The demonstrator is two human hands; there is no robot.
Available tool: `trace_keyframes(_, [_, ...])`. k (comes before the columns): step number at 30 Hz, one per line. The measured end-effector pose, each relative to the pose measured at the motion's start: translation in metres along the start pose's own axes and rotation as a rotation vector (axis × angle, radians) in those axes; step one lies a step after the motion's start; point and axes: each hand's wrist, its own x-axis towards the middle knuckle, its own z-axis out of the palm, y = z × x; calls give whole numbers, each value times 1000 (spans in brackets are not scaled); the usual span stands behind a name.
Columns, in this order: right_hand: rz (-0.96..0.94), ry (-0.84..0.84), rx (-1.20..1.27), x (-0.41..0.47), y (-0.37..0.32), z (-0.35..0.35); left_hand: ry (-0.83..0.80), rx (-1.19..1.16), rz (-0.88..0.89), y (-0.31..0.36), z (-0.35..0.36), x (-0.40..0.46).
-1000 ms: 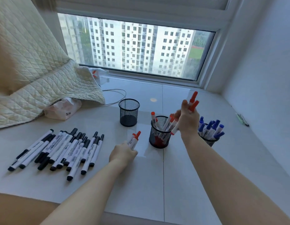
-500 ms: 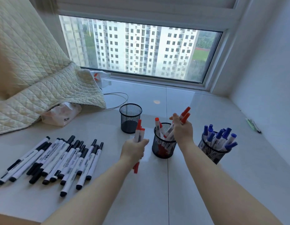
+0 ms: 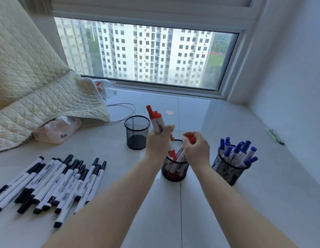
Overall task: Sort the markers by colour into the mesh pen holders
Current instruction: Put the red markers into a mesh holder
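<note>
Three black mesh holders stand on the white sill. The far one [image 3: 137,132] looks empty. The middle holder [image 3: 174,171] has red markers in it, and the right holder [image 3: 228,170] is full of blue markers [image 3: 236,152]. My left hand [image 3: 158,143] grips a few red markers [image 3: 155,119] upright, just left of and above the middle holder. My right hand [image 3: 197,148] holds red markers [image 3: 188,138] whose lower ends reach into the middle holder. Several black markers [image 3: 53,181] lie in a loose row at the left.
A quilted cream blanket [image 3: 30,81] drapes over the left side, with a tissue pack [image 3: 57,130] under its edge. A white cable [image 3: 125,111] and a plastic bottle [image 3: 103,85] lie behind. Green pens [image 3: 274,136] lie by the right wall.
My left hand rose with its red markers and moved right, up to the middle holder. My right hand lowered its red markers into that holder.
</note>
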Motion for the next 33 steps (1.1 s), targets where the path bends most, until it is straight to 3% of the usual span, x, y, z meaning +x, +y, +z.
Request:
trace_keyframes(11, [-17,138,99,-16,8,10,124,326,263,-38,10,1])
trace_keyframes(17, [17,211,106,-19,10,10,80,41,195,-43,11,7])
trace_keyframes(24, [13,224,124,-22,7,11,-78,21,157,-52,9,0])
trace_keyframes(33, [44,228,153,-23,6,10,30,334,164,-52,3,-3])
